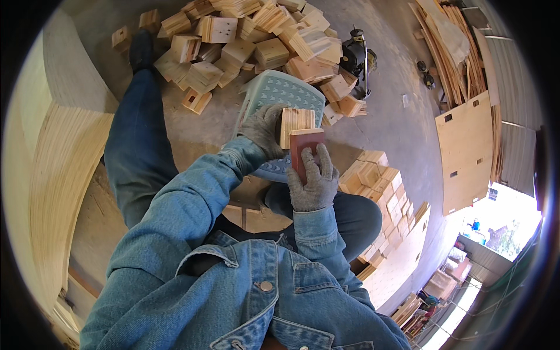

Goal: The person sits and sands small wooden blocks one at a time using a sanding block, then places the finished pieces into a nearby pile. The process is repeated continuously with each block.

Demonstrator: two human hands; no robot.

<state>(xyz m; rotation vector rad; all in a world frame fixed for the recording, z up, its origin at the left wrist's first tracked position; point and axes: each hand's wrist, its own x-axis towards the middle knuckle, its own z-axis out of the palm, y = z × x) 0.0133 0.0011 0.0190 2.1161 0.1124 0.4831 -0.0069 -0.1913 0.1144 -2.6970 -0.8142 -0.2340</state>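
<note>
My left hand, in a grey work glove, grips a pale layered wooden block by its left side above a stool. In my right hand, gloved the same way, is a sanding block with a reddish-brown face and a bare wood edge at its far end. The sanding block lies against the near right part of the wooden block, or just over it; contact is hard to make out. Below both hands stands a light green-blue plastic stool with a patterned top.
Beyond the stool lies a heap of loose wooden blocks. A black power tool sits right of the heap. Stacked blocks stand by my right knee. Large curved plywood rises at left; boards lean at far right.
</note>
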